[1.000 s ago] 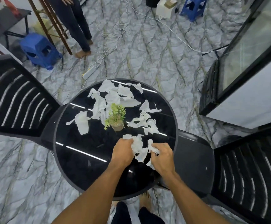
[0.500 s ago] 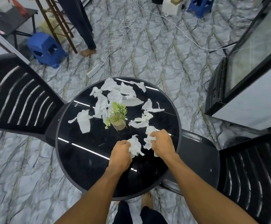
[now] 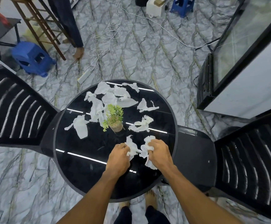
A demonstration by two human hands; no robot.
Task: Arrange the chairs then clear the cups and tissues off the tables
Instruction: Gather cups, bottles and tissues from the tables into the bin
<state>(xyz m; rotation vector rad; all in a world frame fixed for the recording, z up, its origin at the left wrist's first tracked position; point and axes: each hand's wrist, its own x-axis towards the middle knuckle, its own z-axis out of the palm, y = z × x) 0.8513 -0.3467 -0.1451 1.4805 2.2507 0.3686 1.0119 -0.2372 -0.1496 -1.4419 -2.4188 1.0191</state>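
Below, left grip (image 3: 118, 157) and right grip (image 3: 159, 153) clutch tissues (image 3: 132, 146) over glossy table (image 3: 83, 167), marble floor (image 3: 139, 54).

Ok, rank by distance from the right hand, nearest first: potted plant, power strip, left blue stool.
From the right hand, which grips tissue:
1. Potted plant, centre of the table.
2. Power strip, floor beyond the table.
3. Blue stool, far left.

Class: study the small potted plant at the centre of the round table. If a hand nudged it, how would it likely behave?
The potted plant probably tips easily: its leafy top spreads wider than its small pot. On the glossy table, it may slide when pushed. It looks light for its size, being mostly thin sprigs.
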